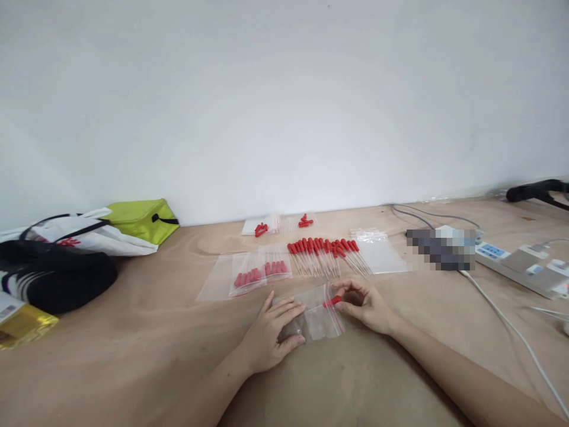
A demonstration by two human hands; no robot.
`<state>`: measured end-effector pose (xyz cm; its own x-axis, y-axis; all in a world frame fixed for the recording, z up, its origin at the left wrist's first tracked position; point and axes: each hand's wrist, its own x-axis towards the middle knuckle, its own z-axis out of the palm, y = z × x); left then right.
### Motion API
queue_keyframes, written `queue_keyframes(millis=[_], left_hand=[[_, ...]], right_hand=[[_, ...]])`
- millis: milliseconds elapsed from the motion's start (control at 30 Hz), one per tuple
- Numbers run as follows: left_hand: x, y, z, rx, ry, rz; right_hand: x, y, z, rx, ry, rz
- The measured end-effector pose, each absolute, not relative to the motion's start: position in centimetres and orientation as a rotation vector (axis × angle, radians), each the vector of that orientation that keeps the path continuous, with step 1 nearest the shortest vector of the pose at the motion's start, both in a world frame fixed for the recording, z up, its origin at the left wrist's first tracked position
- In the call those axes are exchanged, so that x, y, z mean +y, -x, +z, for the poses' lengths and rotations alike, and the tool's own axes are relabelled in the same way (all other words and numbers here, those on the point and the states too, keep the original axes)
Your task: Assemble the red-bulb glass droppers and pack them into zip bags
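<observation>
A clear zip-lock bag (317,317) with a red-lined seal lies on the table in front of me. My left hand (275,333) rests over its left end, fingers stretched and apart, thumb by the lower edge. At the bag's seal end, my right hand (362,305) pinches a dropper by its red bulb (333,300); its stem, if any, is hard to make out. Just beyond lies a row of droppers (317,255) with red bulbs and thin pale stems. Left of them, filled zip-lock bags (249,279) show red bulbs through the plastic.
Farther back are two small groups of red bulbs (261,229) on clear bags. Flat bags (380,252) lie right of the droppers. A power strip (511,261) with cables stands right. A black cap (71,281), yellow bottle (31,326) and lime-green bag (140,219) sit left.
</observation>
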<state>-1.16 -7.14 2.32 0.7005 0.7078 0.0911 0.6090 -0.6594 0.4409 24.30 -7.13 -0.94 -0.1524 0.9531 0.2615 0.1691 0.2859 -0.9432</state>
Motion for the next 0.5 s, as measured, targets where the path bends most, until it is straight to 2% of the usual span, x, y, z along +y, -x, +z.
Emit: queue_keyframes(millis=[233,500], left_hand=[[-7.2,1.2,2.5,1.028,-2.56,0.281],[-7.1,1.2,2.5,1.03,-2.575,0.271]], right_hand=[[-7.5,-24.6,0.1,-1.61,0.898,0.946],[-7.8,-24.1,-0.2,-1.671,0.845,1.263]])
